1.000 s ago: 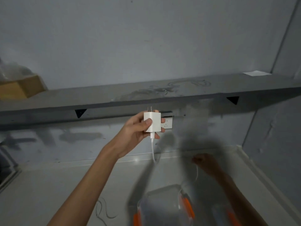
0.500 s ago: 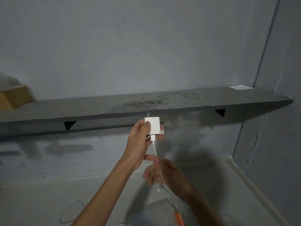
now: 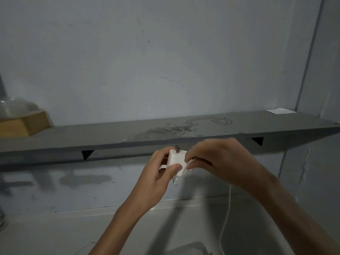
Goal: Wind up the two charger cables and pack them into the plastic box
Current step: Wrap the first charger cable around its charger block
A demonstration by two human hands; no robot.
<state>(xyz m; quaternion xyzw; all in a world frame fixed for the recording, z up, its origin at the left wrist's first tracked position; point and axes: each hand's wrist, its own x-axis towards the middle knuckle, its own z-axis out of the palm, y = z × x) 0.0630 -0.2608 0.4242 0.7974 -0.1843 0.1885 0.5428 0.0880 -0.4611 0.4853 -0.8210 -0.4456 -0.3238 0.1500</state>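
My left hand (image 3: pixel 156 173) grips a white charger plug (image 3: pixel 176 160) in front of the shelf edge, prongs pointing up. My right hand (image 3: pixel 219 161) is closed beside it, fingertips pinching the white cable against the plug's right side. The thin white cable (image 3: pixel 227 216) hangs from under my right wrist down toward the counter. The plastic box is almost out of view; only a faint blurred edge (image 3: pixel 193 247) shows at the bottom. A second cable loop (image 3: pixel 82 249) barely shows at the bottom left.
A dark grey shelf (image 3: pixel 128 133) runs across the wall, with a cardboard box (image 3: pixel 24 124) and a clear plastic item on its left end and a white paper (image 3: pixel 280 111) at its right end. A pale counter (image 3: pixel 55 232) lies below; a wall closes the right side.
My right hand has risen from below the plug to its right side and closed on the cable there. The camera tilted up, so the plastic box dropped out of view.
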